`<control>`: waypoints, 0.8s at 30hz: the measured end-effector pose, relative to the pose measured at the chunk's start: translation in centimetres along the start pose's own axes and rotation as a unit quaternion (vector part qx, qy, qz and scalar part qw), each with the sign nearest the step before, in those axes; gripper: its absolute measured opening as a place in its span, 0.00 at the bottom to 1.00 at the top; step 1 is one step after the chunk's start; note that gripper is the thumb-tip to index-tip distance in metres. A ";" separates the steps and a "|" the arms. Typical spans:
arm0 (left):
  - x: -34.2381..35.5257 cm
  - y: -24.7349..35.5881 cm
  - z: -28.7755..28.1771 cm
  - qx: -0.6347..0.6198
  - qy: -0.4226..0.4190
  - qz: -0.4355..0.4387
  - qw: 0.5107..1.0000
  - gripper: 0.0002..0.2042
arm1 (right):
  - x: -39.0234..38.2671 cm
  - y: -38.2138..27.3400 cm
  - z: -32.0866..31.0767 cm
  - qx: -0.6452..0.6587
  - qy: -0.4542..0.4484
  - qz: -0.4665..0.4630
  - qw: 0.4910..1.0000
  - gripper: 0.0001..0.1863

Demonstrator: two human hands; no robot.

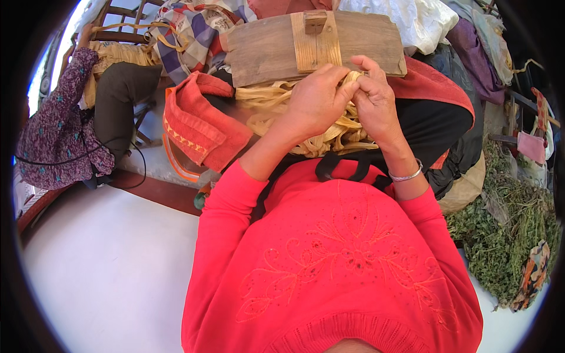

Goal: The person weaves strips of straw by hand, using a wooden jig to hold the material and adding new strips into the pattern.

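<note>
the strips (344,134) lie before the person (353,253), with the board (259,50) just beyond them and a block (315,25) on it. the left hand (319,101) and right hand (376,99) meet above the strips. a towel (206,126) is left of the strips; a bag (412,23) is behind the board, to the right. a co-worker (62,123) is at far left, plants (506,229) at far right.

Probably a home work corner (improvised-looking): pale strips (338,138) below the fingers (369,66), wooden board (259,50) just ahead, leafy plant heap (506,235) well right, slatted wooden chair (120,36) and co-worker (65,135) well left.
</note>
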State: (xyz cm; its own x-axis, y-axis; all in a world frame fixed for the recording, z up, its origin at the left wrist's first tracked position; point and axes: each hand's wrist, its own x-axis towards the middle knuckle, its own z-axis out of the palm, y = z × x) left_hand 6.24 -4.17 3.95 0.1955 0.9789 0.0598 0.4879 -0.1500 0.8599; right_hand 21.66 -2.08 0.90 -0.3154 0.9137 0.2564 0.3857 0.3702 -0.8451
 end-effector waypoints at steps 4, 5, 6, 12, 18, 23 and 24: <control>0.2 -0.9 1.9 -0.228 0.078 -0.074 0.968 0.12 | 0.2 -1.0 0.3 0.116 0.061 0.039 0.991 0.05; 0.2 -0.8 1.9 -0.314 0.067 -0.122 0.939 0.11 | 0.3 -1.1 0.3 0.150 0.073 0.043 0.985 0.05; 0.0 -0.4 1.6 -0.396 0.056 -0.168 0.901 0.11 | 0.4 -1.3 0.4 0.150 0.073 0.043 0.985 0.04; -2.6 -2.1 0.4 -0.584 -0.056 -0.281 0.759 0.09 | 0.5 -2.6 0.3 0.108 0.075 0.003 0.991 0.03; -2.9 -1.0 1.7 -0.228 0.094 -0.070 0.967 0.13 | 1.8 -1.5 -1.0 0.086 -0.076 0.035 0.993 0.04; -2.0 -0.1 1.1 -0.200 0.061 -0.105 0.972 0.13 | 1.2 -1.7 -0.6 0.071 -0.003 0.029 0.997 0.04; -1.9 -0.4 1.5 -0.239 0.077 -0.106 0.962 0.12 | 1.2 -1.8 -0.5 0.073 0.017 0.034 0.997 0.04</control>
State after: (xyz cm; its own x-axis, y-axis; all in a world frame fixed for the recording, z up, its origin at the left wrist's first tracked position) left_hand 6.98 -6.15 2.76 -0.0109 0.9949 -0.1002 0.0497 0.1007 0.9937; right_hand 21.04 -1.58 2.99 -0.2617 0.9420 0.2102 0.2734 0.2812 -0.9199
